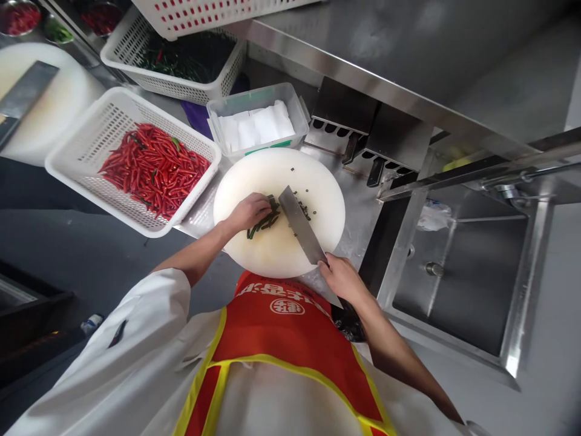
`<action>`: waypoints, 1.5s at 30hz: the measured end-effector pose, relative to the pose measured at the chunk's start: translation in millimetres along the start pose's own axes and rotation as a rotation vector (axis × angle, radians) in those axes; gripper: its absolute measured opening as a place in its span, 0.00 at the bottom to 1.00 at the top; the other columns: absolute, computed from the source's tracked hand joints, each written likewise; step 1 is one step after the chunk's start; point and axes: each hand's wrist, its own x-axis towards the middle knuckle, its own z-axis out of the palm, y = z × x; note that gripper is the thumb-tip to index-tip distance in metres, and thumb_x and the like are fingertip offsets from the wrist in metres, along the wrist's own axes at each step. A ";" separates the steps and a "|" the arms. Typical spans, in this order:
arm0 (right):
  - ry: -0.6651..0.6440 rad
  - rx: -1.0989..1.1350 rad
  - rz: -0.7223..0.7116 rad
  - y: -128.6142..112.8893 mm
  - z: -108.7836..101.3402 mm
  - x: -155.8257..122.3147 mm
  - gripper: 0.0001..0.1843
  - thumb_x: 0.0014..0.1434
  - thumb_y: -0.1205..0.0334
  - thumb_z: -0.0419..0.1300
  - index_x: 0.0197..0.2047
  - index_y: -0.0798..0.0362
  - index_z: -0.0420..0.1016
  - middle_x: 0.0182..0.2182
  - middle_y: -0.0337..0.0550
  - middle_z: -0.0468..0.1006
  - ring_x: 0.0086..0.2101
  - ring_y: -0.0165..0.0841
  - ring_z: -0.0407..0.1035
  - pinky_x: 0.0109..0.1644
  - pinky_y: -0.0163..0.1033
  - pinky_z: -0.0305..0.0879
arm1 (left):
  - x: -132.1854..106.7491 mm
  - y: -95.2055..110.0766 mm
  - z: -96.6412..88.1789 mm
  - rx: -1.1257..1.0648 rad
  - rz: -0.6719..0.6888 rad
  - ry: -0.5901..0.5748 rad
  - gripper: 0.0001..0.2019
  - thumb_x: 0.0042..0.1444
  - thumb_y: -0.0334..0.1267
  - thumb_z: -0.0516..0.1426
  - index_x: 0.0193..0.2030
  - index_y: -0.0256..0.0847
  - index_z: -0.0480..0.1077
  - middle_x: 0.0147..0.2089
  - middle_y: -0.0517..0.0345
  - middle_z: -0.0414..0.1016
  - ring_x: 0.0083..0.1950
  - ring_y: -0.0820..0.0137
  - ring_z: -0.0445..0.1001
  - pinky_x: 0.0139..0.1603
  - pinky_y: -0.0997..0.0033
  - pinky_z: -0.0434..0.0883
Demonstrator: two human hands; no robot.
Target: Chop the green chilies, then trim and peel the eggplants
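A round white cutting board (281, 248) lies in front of me on the steel counter. My left hand (249, 212) rests on it with fingers curled over a small bunch of dark green chili peppers (265, 224). In my right hand (342, 275) is the handle of a cleaver (302, 225), whose broad blade slants across the board, just right of the bunch. Small chopped green pieces (305, 207) lie beyond the blade, with a few scattered toward the far rim. The fingertips of my left hand are partly hidden.
A white basket of red chilies (154, 172) stands at the left, with a basket of green chilies (186, 60) behind. A clear box of white paper (258, 127) adjoins the board. Knife racks (345, 109) and a sink (458, 284) are right; another board with a cleaver (29, 91) is far left.
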 end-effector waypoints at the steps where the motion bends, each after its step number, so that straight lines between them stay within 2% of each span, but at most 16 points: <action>1: -0.004 0.000 -0.007 0.1 -0.4 -0.7 0.12 0.70 0.63 0.49 0.33 0.51 0.65 0.28 0.44 0.76 0.35 0.39 0.74 0.38 0.38 0.52 | 0.8 -1.8 -0.3 0.003 -0.017 0.001 0.11 0.67 0.39 0.53 0.42 0.40 0.76 0.48 0.46 0.76 0.51 0.59 0.73 0.54 0.55 0.73; 5: -0.027 0.015 -0.013 1.1 -2.7 -5.1 0.12 0.70 0.62 0.49 0.33 0.51 0.65 0.26 0.42 0.75 0.33 0.38 0.73 0.37 0.38 0.52 | 7.5 -9.7 3.5 0.044 -0.061 -0.011 0.06 0.62 0.35 0.56 0.40 0.40 0.75 0.45 0.47 0.76 0.48 0.59 0.73 0.52 0.55 0.73; 11: -0.021 0.042 0.018 0.2 -3.8 -1.3 0.13 0.69 0.61 0.49 0.33 0.51 0.67 0.25 0.42 0.75 0.32 0.38 0.72 0.37 0.38 0.53 | 17.3 -13.8 10.8 0.119 -0.199 0.105 0.04 0.59 0.32 0.56 0.36 0.40 0.73 0.39 0.49 0.74 0.43 0.59 0.71 0.46 0.56 0.73; 17: -0.007 0.081 0.071 -6.2 -6.3 10.4 0.12 0.70 0.63 0.49 0.33 0.51 0.66 0.23 0.40 0.74 0.32 0.37 0.72 0.37 0.38 0.54 | 14.9 -1.1 12.4 0.114 -0.118 0.025 0.07 0.62 0.32 0.54 0.40 0.39 0.74 0.43 0.47 0.75 0.46 0.58 0.72 0.49 0.55 0.73; 23: 0.015 0.005 0.023 -9.6 -8.9 17.5 0.12 0.70 0.63 0.50 0.32 0.51 0.65 0.29 0.44 0.77 0.35 0.38 0.73 0.37 0.38 0.52 | 6.1 -6.6 5.3 0.137 -0.127 -0.006 0.06 0.62 0.33 0.55 0.40 0.39 0.74 0.43 0.47 0.75 0.45 0.58 0.73 0.46 0.56 0.74; 31: 0.029 -0.109 0.091 -22.7 -14.6 28.3 0.11 0.71 0.63 0.49 0.38 0.53 0.69 0.35 0.49 0.81 0.37 0.40 0.74 0.37 0.39 0.52 | 33.1 -3.7 15.2 0.031 -0.073 -0.003 0.07 0.64 0.33 0.53 0.42 0.40 0.73 0.45 0.48 0.76 0.49 0.59 0.73 0.50 0.56 0.74; 36: 0.021 -0.125 0.113 -29.0 -15.4 27.6 0.11 0.71 0.64 0.49 0.38 0.53 0.69 0.35 0.49 0.81 0.37 0.39 0.75 0.38 0.39 0.52 | 35.7 -8.4 13.6 -0.022 0.000 0.032 0.06 0.64 0.35 0.55 0.42 0.40 0.73 0.47 0.46 0.75 0.51 0.59 0.72 0.52 0.56 0.74; 40: 0.002 -0.115 0.103 -34.4 -16.9 23.3 0.11 0.71 0.64 0.49 0.36 0.52 0.68 0.35 0.48 0.81 0.38 0.39 0.75 0.38 0.39 0.53 | 35.2 -17.7 8.5 -0.023 0.099 -0.044 0.08 0.65 0.34 0.53 0.40 0.40 0.75 0.47 0.46 0.76 0.51 0.59 0.72 0.52 0.56 0.73; 45: 0.022 -0.115 0.130 -43.2 -23.6 19.9 0.11 0.71 0.63 0.49 0.36 0.52 0.67 0.33 0.48 0.80 0.36 0.40 0.75 0.37 0.39 0.53 | 40.0 -22.8 6.3 -0.030 0.118 -0.089 0.10 0.65 0.33 0.52 0.41 0.40 0.76 0.47 0.46 0.76 0.51 0.59 0.72 0.53 0.56 0.73</action>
